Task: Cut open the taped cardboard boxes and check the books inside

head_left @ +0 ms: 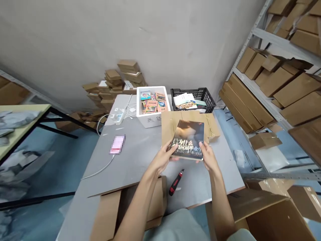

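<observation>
A dark-covered book (190, 135) with white and pale blue lettering is held up over the table, its cover facing me. My left hand (163, 155) grips its lower left side, thumb on the cover and fingers underneath. On the lower right corner, my right hand (208, 156) closes in the same way. Behind the book lies a flattened piece of brown cardboard (167, 122) on the grey table (135, 164). Nearer to me, below the book, a red and black utility knife (176, 182) rests on the tabletop.
A white foam box (152, 121) of small books and a black crate (210, 99) with books stand at the back. A phone (117, 144) on a cable lies left. An open carton (106, 214) is at the front edge; shelves of cartons (296, 80) rise at right.
</observation>
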Demonstrator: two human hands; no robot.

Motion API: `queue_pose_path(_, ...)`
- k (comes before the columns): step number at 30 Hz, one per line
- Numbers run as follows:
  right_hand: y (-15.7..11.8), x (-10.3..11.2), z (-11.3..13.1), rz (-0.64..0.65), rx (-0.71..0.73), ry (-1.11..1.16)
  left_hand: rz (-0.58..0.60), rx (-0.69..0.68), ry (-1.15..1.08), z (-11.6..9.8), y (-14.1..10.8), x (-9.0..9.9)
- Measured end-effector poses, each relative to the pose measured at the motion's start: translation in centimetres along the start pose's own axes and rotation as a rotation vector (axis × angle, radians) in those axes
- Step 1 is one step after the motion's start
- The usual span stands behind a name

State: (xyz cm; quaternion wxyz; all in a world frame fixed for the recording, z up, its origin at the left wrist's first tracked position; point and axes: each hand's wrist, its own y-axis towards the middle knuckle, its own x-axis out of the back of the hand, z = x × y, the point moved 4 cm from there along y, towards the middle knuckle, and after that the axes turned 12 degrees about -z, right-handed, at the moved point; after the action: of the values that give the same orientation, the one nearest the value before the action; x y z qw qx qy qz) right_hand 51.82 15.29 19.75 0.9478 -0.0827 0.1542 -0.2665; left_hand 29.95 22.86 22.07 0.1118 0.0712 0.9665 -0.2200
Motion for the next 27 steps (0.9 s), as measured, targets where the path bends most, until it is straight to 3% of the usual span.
queue_pose_path(3, 8.2, -1.5, 6.1, 0.026, 0.082, 0.017, -0.032, -0.137, -0.07, -5.5, 4.6, -4.8)
queue_pose_path(5, 13.0, -2.9, 9.2, -0.04, 0.097, 0.059, -0.054, -0.281, -0.042, -9.5, 7.2, -7.4)
queue_pose_path(7, 16.0, -4.0, 10.4, -0.091, 0.111, 0.125, -0.171, -0.409, -0.012, -12.2, 8.6, -8.3)
queue_pose_path(9, 16.8, -4.2, 8.9, -0.128, 0.093, 0.134, -0.293, -0.555, 0.053, -12.7, 8.3, -7.1)
queue_pose_path(11, 15.3, -3.6, 5.0, -0.109, 0.039, 0.096, -0.401, -0.73, 0.186, -11.0, 6.4, -3.6)
queue_pose_path(13, 12.2, -2.4, -0.5, -0.044, -0.059, 0.047, -0.581, -0.807, 0.341, -7.5, 3.4, 2.1)
queue_pose_path(17, 3.7, 0.3, -10.7, 0.079, -0.213, -0.055, -1.004, -0.603, 0.547, 1.0, -4.8, 15.8)
queue_pose_path(19, -0.1, 1.0, -14.4, 0.132, -0.308, -0.143, -1.171, -0.456, 0.628, 4.3, -9.7, 21.0)
queue_pose_path(23, -6.0, 0.6, -19.6, 0.29, -0.532, -0.348, -1.333, -0.106, 0.734, 8.6, -16.8, 27.5)
queue_pose_path(27, -9.6, -0.6, -21.5, 0.394, -0.636, -0.457, -1.23, 0.088, 0.626, 10.8, -19.6, 31.3)
